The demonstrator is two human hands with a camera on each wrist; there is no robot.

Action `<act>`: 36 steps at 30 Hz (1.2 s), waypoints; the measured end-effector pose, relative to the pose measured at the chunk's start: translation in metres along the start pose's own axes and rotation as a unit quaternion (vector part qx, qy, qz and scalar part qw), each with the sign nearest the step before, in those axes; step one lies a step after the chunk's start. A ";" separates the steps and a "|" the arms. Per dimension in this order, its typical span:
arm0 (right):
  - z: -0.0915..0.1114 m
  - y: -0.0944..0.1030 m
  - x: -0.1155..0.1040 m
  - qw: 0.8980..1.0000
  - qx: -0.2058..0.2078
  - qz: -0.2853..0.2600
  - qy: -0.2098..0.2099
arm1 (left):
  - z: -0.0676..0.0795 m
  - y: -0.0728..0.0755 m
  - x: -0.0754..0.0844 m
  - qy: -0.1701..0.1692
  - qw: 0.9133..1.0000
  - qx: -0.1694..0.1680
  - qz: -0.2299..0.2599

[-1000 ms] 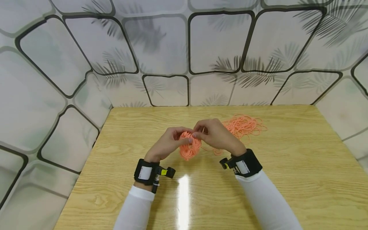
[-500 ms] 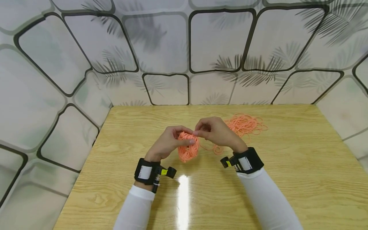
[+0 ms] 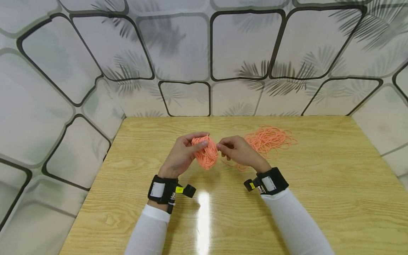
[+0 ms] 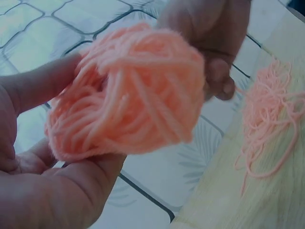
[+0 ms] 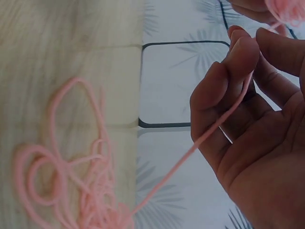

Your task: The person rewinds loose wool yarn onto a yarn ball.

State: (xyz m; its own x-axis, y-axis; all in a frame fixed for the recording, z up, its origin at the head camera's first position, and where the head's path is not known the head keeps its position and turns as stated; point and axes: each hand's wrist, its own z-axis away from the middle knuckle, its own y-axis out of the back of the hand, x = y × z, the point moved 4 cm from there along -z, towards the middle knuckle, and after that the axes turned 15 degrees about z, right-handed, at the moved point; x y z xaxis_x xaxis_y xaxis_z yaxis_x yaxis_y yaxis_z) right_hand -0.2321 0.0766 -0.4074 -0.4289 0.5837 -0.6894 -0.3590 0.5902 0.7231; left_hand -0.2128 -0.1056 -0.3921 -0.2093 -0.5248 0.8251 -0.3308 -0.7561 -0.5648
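Observation:
A ball of coral-pink yarn is gripped between the thumb and fingers of my left hand, held above the table. Its wound strands fill the middle of the left wrist view. Just to its right, my right hand pinches a single strand between thumb and forefinger. In the right wrist view that strand crosses the palm and runs down to a loose heap of the same yarn, which lies on the table behind my right hand.
The wooden table ends against a patterned wall covering at the back and left. A few loops of loose yarn trail from the heap toward the front. Each wrist wears a black strap with a small camera.
My left hand has turned the yarn ball and shifted it slightly left and up. My right fingers have moved from the ball's top to its right side, still pinching the strand.

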 end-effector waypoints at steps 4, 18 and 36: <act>0.002 -0.012 0.003 1.000 -0.010 0.014 -0.006 | -0.002 0.003 0.004 -0.037 0.997 0.044 0.056; 0.011 -0.040 0.000 0.993 -0.023 0.116 0.029 | -0.004 0.018 0.024 -0.184 0.953 0.186 0.152; 0.012 -0.026 -0.053 0.979 0.014 0.188 0.082 | -0.008 0.011 0.005 -0.277 0.916 0.288 -0.032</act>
State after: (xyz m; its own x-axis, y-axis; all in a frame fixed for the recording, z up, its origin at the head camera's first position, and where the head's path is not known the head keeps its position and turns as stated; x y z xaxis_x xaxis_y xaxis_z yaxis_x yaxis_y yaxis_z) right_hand -0.1900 0.0370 -0.3896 -0.6544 0.6665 -0.3571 -0.1285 0.3674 0.9212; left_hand -0.2245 -0.1135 -0.3938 0.3458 -0.4694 0.8125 0.2480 -0.7894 -0.5616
